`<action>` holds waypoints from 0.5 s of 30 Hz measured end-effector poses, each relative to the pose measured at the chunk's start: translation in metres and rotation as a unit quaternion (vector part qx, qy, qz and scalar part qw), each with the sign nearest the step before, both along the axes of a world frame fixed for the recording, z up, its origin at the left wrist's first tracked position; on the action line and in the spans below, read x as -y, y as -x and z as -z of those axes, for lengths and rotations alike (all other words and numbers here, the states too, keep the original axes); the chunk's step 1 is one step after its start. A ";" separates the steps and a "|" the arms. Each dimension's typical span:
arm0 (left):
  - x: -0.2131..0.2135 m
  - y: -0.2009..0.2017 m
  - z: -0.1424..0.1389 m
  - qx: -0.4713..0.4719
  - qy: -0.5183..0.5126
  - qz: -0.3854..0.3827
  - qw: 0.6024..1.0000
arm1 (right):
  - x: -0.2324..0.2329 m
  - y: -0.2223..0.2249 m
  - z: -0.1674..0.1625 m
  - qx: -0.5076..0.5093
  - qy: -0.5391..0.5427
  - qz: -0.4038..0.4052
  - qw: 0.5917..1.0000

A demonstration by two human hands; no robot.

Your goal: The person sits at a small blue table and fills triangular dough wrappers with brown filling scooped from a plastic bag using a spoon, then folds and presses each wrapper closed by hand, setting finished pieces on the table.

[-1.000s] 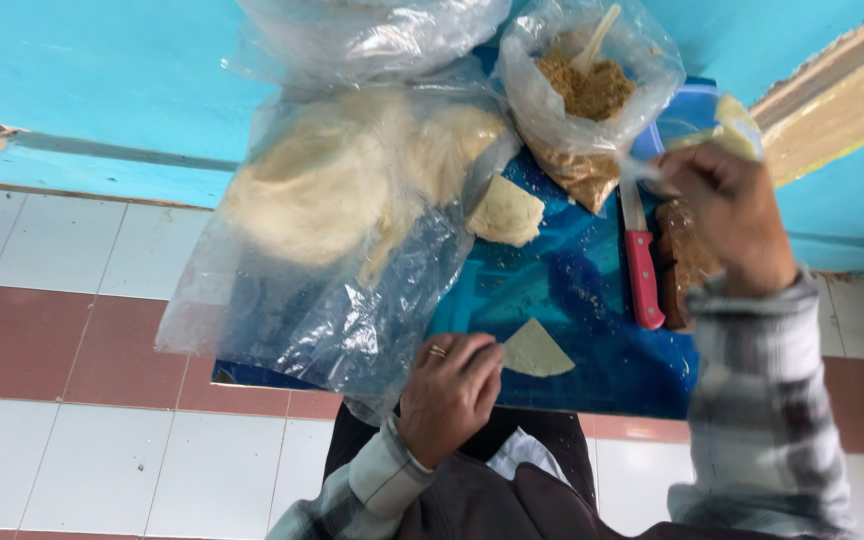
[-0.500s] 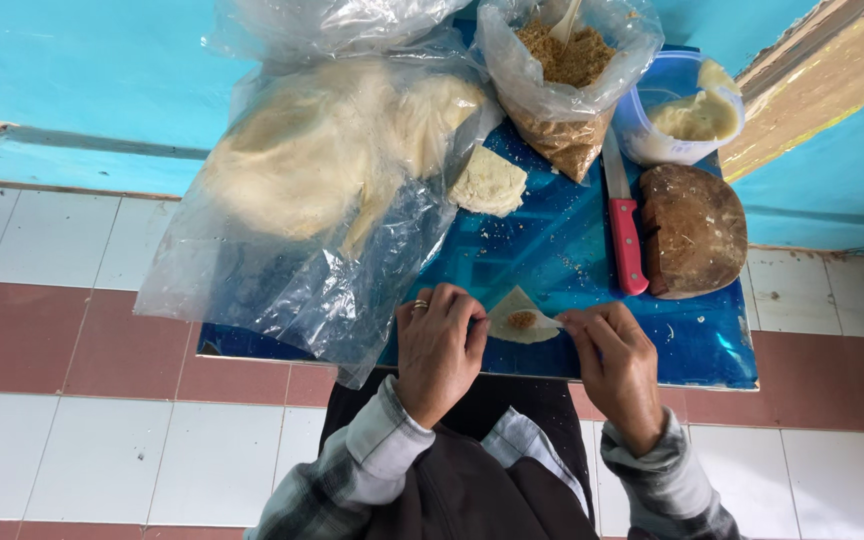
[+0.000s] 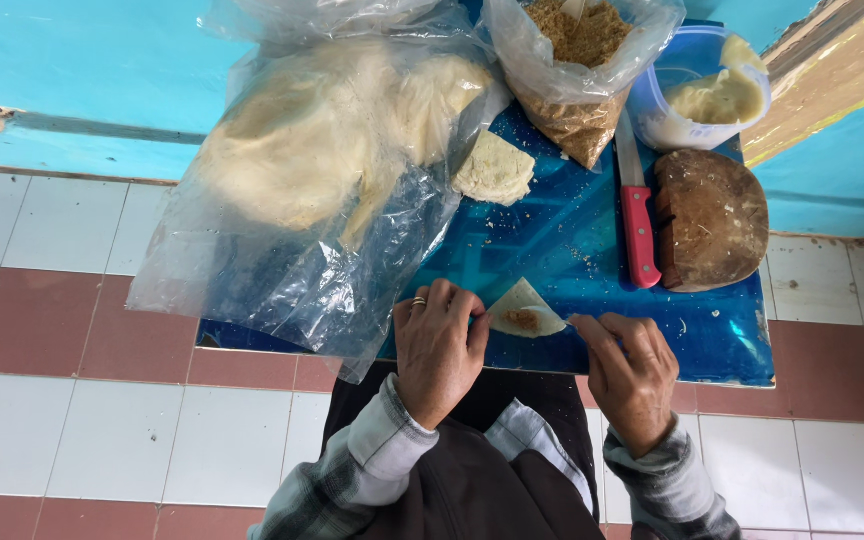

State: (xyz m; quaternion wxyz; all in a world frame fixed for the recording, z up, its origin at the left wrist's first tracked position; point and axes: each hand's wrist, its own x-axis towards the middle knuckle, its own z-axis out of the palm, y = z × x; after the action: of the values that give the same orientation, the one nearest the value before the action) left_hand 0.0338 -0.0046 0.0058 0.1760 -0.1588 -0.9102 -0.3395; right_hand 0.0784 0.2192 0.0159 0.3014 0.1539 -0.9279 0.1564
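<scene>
**Folding a filled wrapper at the board's near edge**

Tiled floor, white and reddish squares, runs under a blue board (image 3: 592, 240) set against a turquoise wall; the person sits at the board's near side and looks straight down on it.

Both hands work one small piece. The left hand (image 3: 439, 347) pinches the left edge of a thin pale wrapper (image 3: 522, 310) with its fingertips, and the right hand (image 3: 630, 372) pinches the right tip with thumb and forefinger. A dab of brown filling sits in the middle of the wrapper, which lies flat on the board, just inside its near edge. By the look of it the filling is on and the folding step is in hand; closing the wrapper would call for lifting one edge over the filling and pressing the seam without squeezing the filling out.

Room is tight on the left: a large clear bag (image 3: 312, 190) of pale dough sheets sprawls over that side and overhangs the near edge, touching the left hand's knuckles. A loose dough piece (image 3: 493, 168) lies behind. On the right, a red-handled knife (image 3: 637, 215) lies beside a brown wooden block (image 3: 709, 220), well apart from the hands. At the far edge stand a bag of crumbs (image 3: 580, 70) and a tub (image 3: 707, 95). Bare board lies between wrapper and knife.
</scene>
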 end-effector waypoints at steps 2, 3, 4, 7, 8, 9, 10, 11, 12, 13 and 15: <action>0.000 -0.001 -0.001 -0.002 0.000 0.001 1.000 | -0.003 -0.003 0.004 -0.010 -0.024 -0.001 1.000; 0.000 -0.001 -0.001 -0.005 -0.005 0.003 1.000 | -0.005 -0.005 0.006 -0.016 -0.036 -0.001 0.999; 0.001 -0.003 -0.002 -0.007 -0.010 0.006 1.000 | -0.008 -0.007 0.008 -0.011 -0.016 0.014 1.000; 0.000 -0.005 -0.006 -0.008 -0.010 0.012 1.000 | -0.022 -0.013 0.015 0.009 0.046 0.080 0.996; 0.000 -0.006 -0.007 -0.006 -0.008 0.012 1.000 | -0.027 -0.015 0.017 0.021 0.066 0.115 0.991; 0.000 -0.006 -0.007 -0.005 -0.012 0.010 1.000 | -0.031 -0.016 0.018 0.032 0.086 0.149 0.985; -0.001 -0.005 -0.008 -0.005 -0.016 0.007 1.000 | -0.035 -0.017 0.019 0.041 0.053 0.170 0.983; -0.002 -0.005 -0.008 -0.004 -0.020 0.005 1.000 | -0.038 -0.017 0.019 0.051 0.020 0.193 0.980; -0.003 -0.004 -0.008 -0.004 -0.021 0.007 1.000 | -0.040 -0.017 0.018 0.061 -0.013 0.216 0.974; -0.003 -0.004 -0.009 -0.004 -0.021 0.009 1.000 | -0.039 -0.016 0.017 0.032 -0.038 0.225 0.973; -0.003 -0.003 -0.009 0.001 -0.022 0.015 1.000 | -0.031 -0.016 0.012 -0.024 -0.087 0.244 0.966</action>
State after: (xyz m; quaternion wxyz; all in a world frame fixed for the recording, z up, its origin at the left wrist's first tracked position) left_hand 0.0369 -0.0012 0.0148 0.1733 -0.1683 -0.9001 -0.3625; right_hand 0.0943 0.2504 0.0039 0.3382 -0.0484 -0.9398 -0.0067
